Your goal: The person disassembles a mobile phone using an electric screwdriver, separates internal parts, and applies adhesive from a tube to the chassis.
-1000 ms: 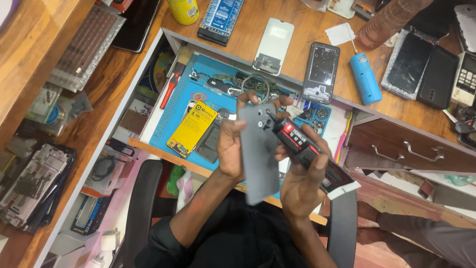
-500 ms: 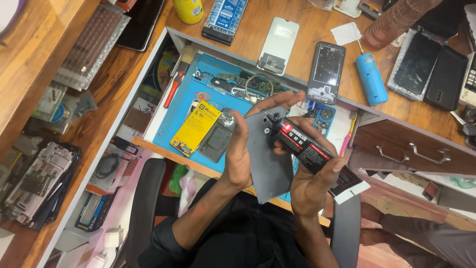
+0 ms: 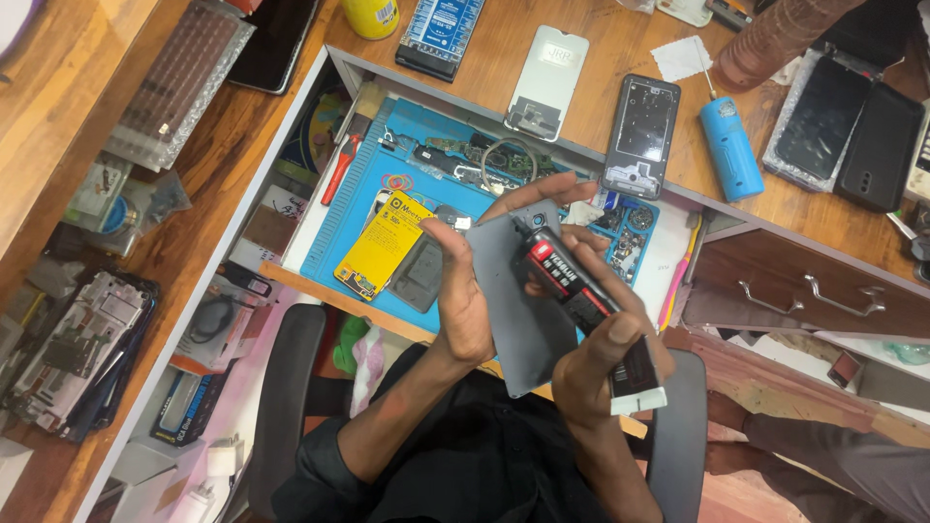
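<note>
Back cover: a grey phone back cover [image 3: 523, 320], flat, matte, with rounded corners, is being held upright above the open drawer, inner face toward the camera.
Left hand: the left hand [image 3: 463, 300] is clamping the cover's left edge, thumb in front, fingers wrapping behind to the top.
Right hand: the right hand [image 3: 605, 363] is gripping a black glue tube [image 3: 572, 286] with a red band, soft-bodied, its crimped flat end lowermost; the nozzle is pointing at the cover's upper edge near the camera cutout.
Contact: I cannot tell whether the nozzle is touching.
Progress: no bead of glue is showing on the cover; judged so, the gluing is only starting, with the rim left to do.
Drawer: a blue work mat [image 3: 426, 174] is carrying a yellow battery [image 3: 385, 247], a dark phone body [image 3: 419, 274], circuit boards and small screws.
Desk: a wooden top [image 3: 601, 58] is holding a bare phone frame [image 3: 641, 136], a white cover [image 3: 548, 82] and a blue cylinder [image 3: 731, 160].
</note>
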